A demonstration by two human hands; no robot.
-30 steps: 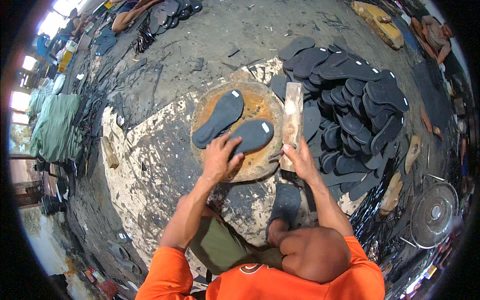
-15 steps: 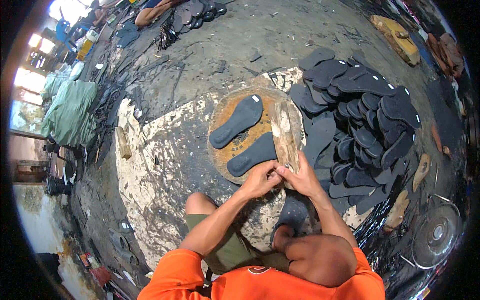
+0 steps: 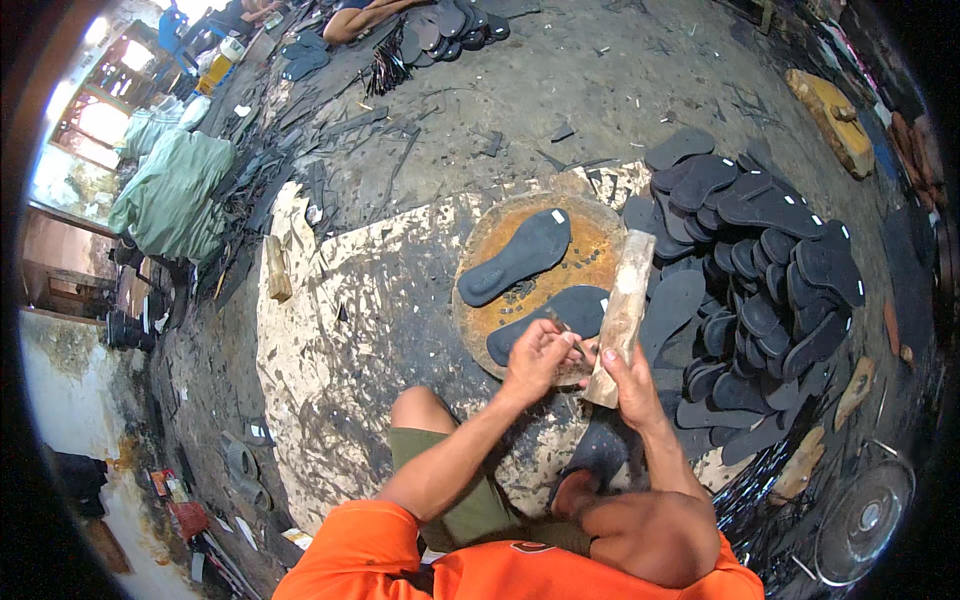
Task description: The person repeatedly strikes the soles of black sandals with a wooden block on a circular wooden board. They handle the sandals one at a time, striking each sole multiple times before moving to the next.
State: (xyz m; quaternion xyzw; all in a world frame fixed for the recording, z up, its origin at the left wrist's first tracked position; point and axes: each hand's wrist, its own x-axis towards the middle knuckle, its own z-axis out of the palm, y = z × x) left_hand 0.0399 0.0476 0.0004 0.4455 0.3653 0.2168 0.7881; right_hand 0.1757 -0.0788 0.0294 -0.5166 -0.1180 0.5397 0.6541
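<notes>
The left hand [image 3: 535,355] pinches a thin punch [image 3: 562,325] on the near sole [image 3: 555,318] atop the round block [image 3: 590,262]; the right hand [image 3: 630,385] grips the wooden mallet [image 3: 622,312] beside it. Hold the punch upright, strike squarely.

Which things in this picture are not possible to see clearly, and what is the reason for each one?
All in the head view:
- Thin tool in the left hand: too small to identify; fingers cover its tip.
- Near end of the lower sole on the round block: hidden behind both hands.
- Wooden mallet in the right hand: its lower end is covered by the grip.
- Sole pile: overlapping, so no count possible.
- Person at top edge: cut off.
</notes>
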